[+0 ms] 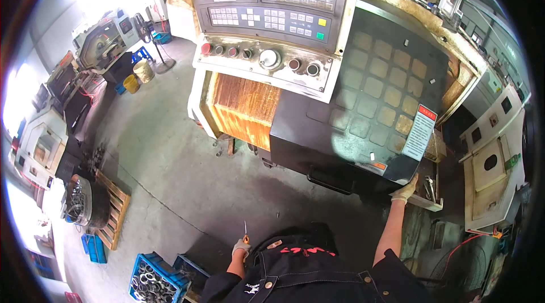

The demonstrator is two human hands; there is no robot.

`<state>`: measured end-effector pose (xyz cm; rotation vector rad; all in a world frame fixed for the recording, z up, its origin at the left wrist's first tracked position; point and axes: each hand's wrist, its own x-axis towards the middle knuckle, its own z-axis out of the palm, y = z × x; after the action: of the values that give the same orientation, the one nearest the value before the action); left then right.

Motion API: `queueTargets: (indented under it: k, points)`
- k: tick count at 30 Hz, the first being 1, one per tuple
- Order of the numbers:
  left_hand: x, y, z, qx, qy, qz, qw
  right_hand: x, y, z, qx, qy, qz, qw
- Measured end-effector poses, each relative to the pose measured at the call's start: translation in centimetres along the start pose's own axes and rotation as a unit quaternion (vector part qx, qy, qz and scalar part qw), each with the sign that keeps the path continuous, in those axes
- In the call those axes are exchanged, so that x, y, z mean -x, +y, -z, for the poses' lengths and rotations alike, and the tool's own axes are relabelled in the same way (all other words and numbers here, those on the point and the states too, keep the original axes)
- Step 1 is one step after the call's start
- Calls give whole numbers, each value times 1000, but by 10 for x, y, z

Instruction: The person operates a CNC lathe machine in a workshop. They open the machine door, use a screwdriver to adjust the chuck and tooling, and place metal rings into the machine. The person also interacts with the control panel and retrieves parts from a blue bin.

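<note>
**Gloved hands at the lathe door**

Nearest in, the left hand (241,245) is seen gloved and closed around a small tool with an orange handle (246,237), its thin metal tip pointed up. It's held low by the body, well apart from the machine. Just below-left of it, blue crates (152,278) full of metal rings are sat on the concrete floor (170,161).

Further out, the right hand (405,190), also gloved, is stretched forward and laid on the lower right corner of the dark sliding door (363,115) of the machine. Whether the fingers are curled round the edge can't really be told from here; nothing loose is held in it. A red-and-white warning label (420,131) is stuck on the door just above that hand.

Beyond, the control panel (272,19) with its screen, keypad and knobs is mounted over a rusty orange panel (244,109). Far left, a wooden pallet (113,212) and more machines are lined up.
</note>
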<state>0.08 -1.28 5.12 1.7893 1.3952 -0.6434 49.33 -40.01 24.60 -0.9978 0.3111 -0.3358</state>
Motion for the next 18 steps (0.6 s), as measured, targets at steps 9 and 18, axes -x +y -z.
queueTargets:
  k: [9, 18]
  points:
    - [-18, -4, -4, -19, -1, 3, 1000, 41, 8, -38, -17, -49, -3, 999]
    - [-71, 1, -2, -81, -1, -121, 989, 69, 34, -69, -2, -39, 7, 999]
